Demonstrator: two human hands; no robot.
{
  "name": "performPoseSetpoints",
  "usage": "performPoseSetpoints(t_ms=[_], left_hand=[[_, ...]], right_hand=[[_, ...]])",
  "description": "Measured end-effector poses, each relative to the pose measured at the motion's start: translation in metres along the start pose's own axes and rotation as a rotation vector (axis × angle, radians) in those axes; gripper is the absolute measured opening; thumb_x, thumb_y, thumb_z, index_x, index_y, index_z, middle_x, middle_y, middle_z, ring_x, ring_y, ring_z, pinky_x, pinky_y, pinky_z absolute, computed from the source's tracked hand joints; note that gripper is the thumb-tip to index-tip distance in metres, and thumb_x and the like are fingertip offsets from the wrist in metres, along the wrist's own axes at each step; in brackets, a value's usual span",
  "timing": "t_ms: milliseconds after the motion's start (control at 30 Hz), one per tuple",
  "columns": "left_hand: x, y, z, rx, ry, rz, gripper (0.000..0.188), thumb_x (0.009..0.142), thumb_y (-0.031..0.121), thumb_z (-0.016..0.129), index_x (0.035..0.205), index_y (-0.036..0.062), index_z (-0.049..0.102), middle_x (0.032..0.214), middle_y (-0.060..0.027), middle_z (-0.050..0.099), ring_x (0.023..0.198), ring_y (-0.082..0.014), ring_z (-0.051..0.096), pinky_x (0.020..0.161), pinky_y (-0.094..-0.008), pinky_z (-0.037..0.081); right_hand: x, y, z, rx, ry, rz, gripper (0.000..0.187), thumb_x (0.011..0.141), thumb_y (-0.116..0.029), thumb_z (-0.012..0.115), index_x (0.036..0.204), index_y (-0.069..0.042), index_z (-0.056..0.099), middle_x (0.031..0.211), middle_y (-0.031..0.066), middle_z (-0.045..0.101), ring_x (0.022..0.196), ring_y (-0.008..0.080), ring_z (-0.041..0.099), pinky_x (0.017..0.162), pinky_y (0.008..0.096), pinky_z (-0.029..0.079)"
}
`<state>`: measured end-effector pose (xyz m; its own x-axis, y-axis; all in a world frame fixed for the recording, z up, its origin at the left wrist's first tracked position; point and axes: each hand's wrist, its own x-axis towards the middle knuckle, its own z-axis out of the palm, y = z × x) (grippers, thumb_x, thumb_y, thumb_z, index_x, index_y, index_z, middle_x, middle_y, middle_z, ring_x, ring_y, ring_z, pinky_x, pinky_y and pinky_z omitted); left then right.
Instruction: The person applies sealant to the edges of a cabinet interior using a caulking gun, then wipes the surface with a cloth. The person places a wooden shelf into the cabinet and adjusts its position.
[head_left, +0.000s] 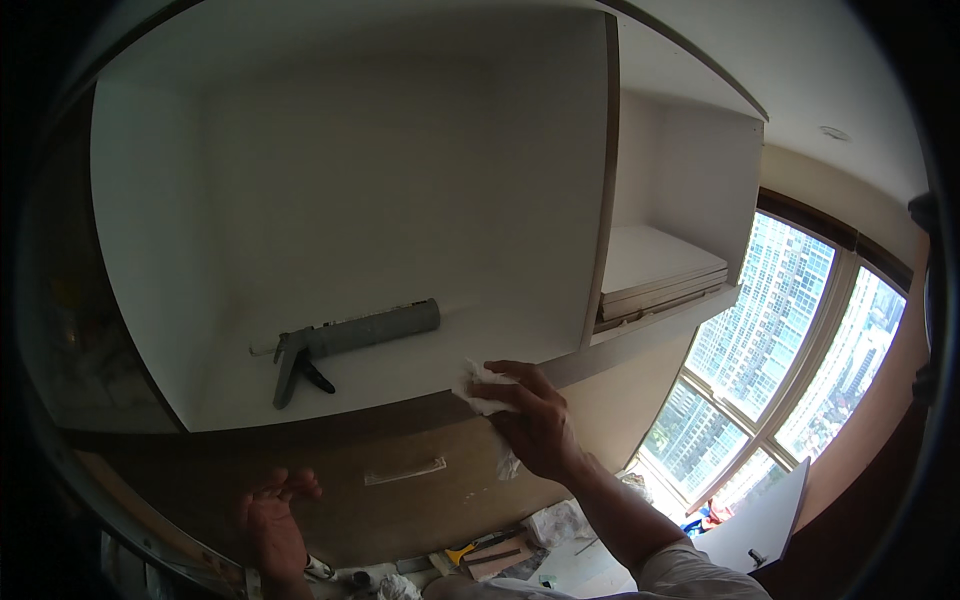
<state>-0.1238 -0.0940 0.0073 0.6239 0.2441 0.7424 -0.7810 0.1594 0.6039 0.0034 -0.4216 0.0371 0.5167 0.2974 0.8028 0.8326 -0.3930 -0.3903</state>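
Observation:
My right hand (pixel 540 425) reaches up to the dark front edge (pixel 400 414) of an open wall cabinet, its fingers closed around a crumpled white tissue or rag (pixel 465 388). Part of that white material hangs below the palm. Lower down on the left, my left hand (pixel 275 525) is raised with the palm up and the fingers loosely curled and apart, holding nothing. Inside the cabinet, a grey caulking gun (pixel 380 328) lies on the white shelf, its handle and black trigger toward the left.
Several white boards (pixel 665 262) are stacked in the smaller compartment to the right. Below the brown wall panel (pixel 330 510), tools and a clear plastic bag (pixel 560 522) clutter the lower surface. A white panel (pixel 765 520) stands by the tall window (pixel 765 310).

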Motion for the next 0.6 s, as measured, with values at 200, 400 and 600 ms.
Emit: performPoseSetpoints(t_ms=[200,400,600], left_hand=[[0.071,-0.031,-0.038,0.748,0.267,0.084,0.029,0.105,0.028,0.059,0.105,-0.0003,0.067,0.102,-0.0122,0.069,0.098,-0.0226,0.067,0.089,-0.0377,0.053],[0.093,-0.096,-0.052,1.002,0.411,0.206,0.013,0.103,0.012,0.06,0.099,0.0007,0.064,0.097,-0.0076,0.064,0.092,-0.0188,0.061,0.085,-0.0365,0.049],[0.093,-0.146,-0.067,1.121,0.402,0.413,0.008,0.091,0.003,0.063,0.099,0.001,0.062,0.091,-0.0063,0.058,0.086,-0.0197,0.058,0.08,-0.036,0.046]], right_hand=[[0.056,0.052,-0.03,-0.045,0.208,0.102,0.031,0.094,-0.008,0.068,0.125,-0.011,0.069,0.136,0.0167,0.059,0.118,0.0373,0.065,0.097,0.0444,0.055],[0.084,0.09,0.0,-0.037,0.019,0.225,0.032,0.095,-0.02,0.071,0.125,-0.009,0.069,0.134,0.0161,0.061,0.119,0.037,0.065,0.1,0.0455,0.053],[0.094,0.109,0.005,-0.094,-0.224,0.416,0.033,0.094,-0.033,0.075,0.116,-0.008,0.073,0.124,0.0147,0.068,0.115,0.0354,0.067,0.1,0.0447,0.053]])
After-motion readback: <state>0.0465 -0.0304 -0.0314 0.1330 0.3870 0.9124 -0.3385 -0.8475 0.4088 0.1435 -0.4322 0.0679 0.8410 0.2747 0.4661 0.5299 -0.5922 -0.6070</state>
